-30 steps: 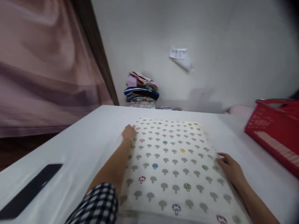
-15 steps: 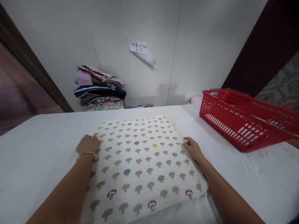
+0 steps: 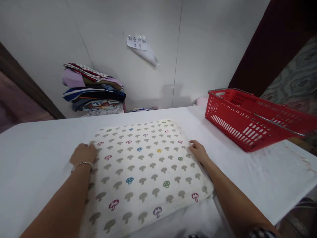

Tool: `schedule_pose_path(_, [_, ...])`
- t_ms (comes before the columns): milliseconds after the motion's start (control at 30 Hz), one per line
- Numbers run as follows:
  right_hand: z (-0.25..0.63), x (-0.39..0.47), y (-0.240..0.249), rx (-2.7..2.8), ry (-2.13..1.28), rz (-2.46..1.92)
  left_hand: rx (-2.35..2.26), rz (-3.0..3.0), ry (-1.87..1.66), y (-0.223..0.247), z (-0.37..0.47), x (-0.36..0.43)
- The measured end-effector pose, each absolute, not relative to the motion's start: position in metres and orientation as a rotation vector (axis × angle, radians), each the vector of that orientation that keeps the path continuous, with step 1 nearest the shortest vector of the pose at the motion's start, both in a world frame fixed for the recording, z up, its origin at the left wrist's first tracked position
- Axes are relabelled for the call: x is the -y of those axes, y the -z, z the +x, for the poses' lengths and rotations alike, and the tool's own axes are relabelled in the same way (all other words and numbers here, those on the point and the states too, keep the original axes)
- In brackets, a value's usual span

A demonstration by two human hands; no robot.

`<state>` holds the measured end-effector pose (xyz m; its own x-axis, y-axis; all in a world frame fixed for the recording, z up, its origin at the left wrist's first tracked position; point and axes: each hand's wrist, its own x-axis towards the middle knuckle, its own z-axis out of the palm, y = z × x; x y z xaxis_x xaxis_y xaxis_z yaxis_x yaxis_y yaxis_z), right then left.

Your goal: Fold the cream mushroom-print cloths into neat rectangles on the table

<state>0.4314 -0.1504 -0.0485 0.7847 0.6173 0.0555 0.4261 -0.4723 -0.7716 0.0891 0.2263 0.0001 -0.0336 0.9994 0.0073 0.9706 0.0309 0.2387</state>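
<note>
A folded cream cloth [image 3: 146,165] printed with grey and coloured mushrooms lies flat on the white table in front of me. Thin see-through material, apparently clear plastic, shows along its sides and near end. My left hand [image 3: 83,154], with a bracelet at the wrist, is closed at the cloth's left edge, fingertips partly hidden. At the opposite edge, my right hand [image 3: 198,151] has its fingers curled, thumb and forefinger together on the border.
A red plastic basket [image 3: 230,122] with metal handles stands on the white table [image 3: 39,148] at the right. Behind the table rises a stack of folded fabrics [image 3: 95,89] at the left. A paper note [image 3: 137,43] hangs on the grey wall.
My view has turned slightly to the right, so everything appears shifted left. Both hands keep their places at the cloth's side edges, and the cloth lies much as before.
</note>
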Motion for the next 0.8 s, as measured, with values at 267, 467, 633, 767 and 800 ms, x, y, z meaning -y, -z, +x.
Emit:
schedule_pose_path(267, [0.431,0.151,0.049,0.793,-0.271,-2.128,-2.100,2.032,-0.293,0.005,0.088,-0.231])
schedule_pose_path(467, [0.428,0.149,0.041,0.844,-0.207,-2.164,-2.045,1.991,-0.293,0.003,0.080,-0.236])
schedule_pose_path(633, [0.422,0.146,0.032,0.989,-0.137,-2.195,-1.925,2.249,-0.496,-0.024,0.118,-0.215])
schedule_pose_path(767, [0.410,0.139,0.021,1.191,-0.052,-2.255,-1.334,2.311,-0.547,-0.032,0.207,-0.148])
schedule_pose_path(800, [0.406,0.136,0.018,1.253,-0.039,-2.285,-1.222,2.252,-0.516,-0.030,0.232,-0.127])
